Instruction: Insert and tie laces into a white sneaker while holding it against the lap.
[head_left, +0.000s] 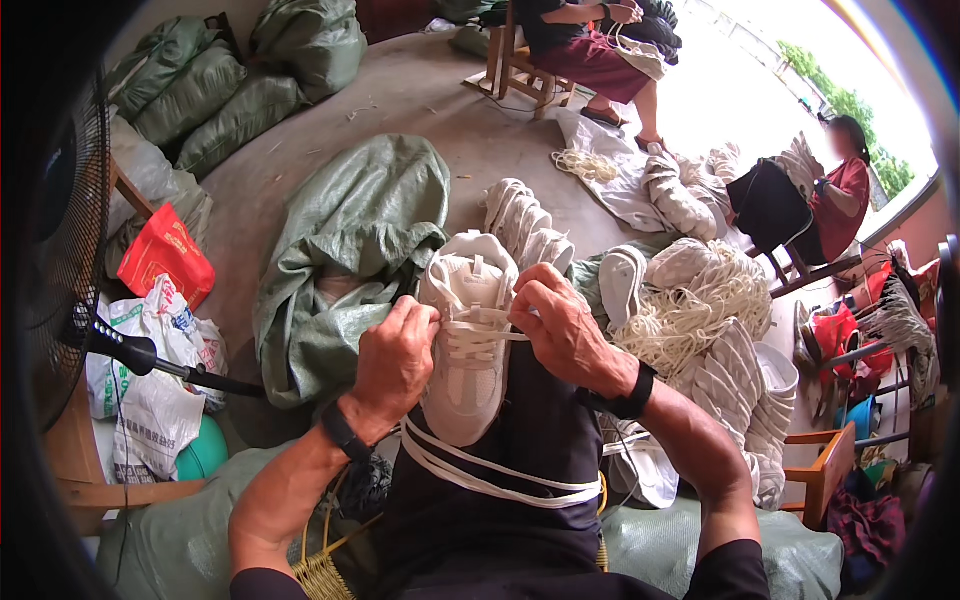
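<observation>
A light beige sneaker [462, 392] rests on my lap, toe toward me, with a flat white shoelace [478, 331] threaded across its upper part. My left hand [396, 358] is closed in a pinch at the shoe's left eyelet edge, and the lace runs into its fingertips. On the other side my right hand [572, 335] pinches the lace beside the right eyelet edge; the exact grip is partly hidden by the fingers. Several more white laces [500, 482] lie across my dark trousers below the toe.
A heap of loose cream laces [690, 310] and stacked beige shoes [728, 385] lie to the right. A green woven sack [350, 260] slumps ahead left. A black fan [85, 240] stands at the left. Two people sit farther off, one with a red top [840, 205].
</observation>
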